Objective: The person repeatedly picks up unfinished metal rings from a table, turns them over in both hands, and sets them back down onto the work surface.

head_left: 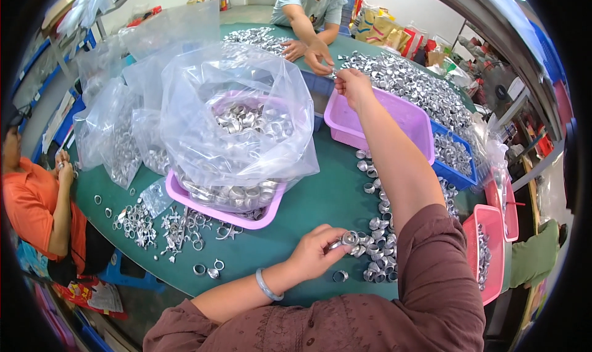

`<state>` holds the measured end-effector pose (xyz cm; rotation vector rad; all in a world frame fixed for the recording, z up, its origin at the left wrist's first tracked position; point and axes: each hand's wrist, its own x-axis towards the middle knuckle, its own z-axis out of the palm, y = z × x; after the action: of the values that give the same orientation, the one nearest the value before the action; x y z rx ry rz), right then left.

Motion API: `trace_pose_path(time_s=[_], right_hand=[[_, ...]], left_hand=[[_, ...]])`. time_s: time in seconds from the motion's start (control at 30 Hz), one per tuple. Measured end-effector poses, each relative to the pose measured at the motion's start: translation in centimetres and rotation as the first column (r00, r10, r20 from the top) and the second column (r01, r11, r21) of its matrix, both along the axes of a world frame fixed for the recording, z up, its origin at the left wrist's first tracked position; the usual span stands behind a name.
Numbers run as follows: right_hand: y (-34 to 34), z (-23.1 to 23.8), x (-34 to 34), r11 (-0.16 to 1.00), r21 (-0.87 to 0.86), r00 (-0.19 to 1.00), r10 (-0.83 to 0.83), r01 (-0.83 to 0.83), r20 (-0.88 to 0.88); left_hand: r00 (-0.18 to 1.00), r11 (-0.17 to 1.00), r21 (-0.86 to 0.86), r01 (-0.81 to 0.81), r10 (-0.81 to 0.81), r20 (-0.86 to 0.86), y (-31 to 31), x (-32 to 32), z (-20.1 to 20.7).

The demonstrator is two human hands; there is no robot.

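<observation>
Low in front of me, my left hand (316,253), with a pale bangle on its wrist, pinches a silver ring (350,238) beside a pile of rings (379,253). My right arm stretches far across the table. The fingers of my right hand (354,86) are closed on a small silvery piece, too small to make out, above the far corner of an empty purple basket (382,114). A co-worker's hand (319,57) meets my fingertips there. Left of centre, an open clear plastic bag (240,148) full of rings sits in another purple basket (179,194).
Loose rings (132,225) lie at left near filled plastic bags (120,136). A large ring heap (407,86) spreads at the far right, by a blue basket (468,178) of small metal parts. A pink basket (493,259) stands at right. Another person in orange (37,204) sits at left.
</observation>
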<state>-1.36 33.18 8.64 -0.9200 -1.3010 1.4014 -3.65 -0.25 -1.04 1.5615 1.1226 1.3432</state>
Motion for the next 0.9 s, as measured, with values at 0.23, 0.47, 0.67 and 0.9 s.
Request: trace_pose_path(time_s=[0.23,0.47,0.67,0.9], right_hand=[[-1.5,-0.3,2.2,0.997,0.077,0.994,-0.004,-0.005,0.109],[0.0,-1.6,2.8,0.912,0.409,0.822,-0.206,-0.036,0.531],[-0.9,-1.7,0.5,0.838,0.511,0.714,-0.238,-0.193,0.659],[-1.0,-2.3,2.1,0.863,0.483,0.734,-0.231,-0.149,0.639]], left_hand=[[1.0,0.999,-0.042,0.013,-0.012,0.01,0.2,-0.2,-0.6],[0.997,0.999,-0.023,0.04,-0.041,-0.058,0.1,-0.1,0.0],[0.999,0.998,-0.053,0.037,-0.038,-0.016,0.0,-0.2,0.0],[0.998,0.998,-0.047,0.049,-0.051,-0.034,0.2,-0.1,0.1]])
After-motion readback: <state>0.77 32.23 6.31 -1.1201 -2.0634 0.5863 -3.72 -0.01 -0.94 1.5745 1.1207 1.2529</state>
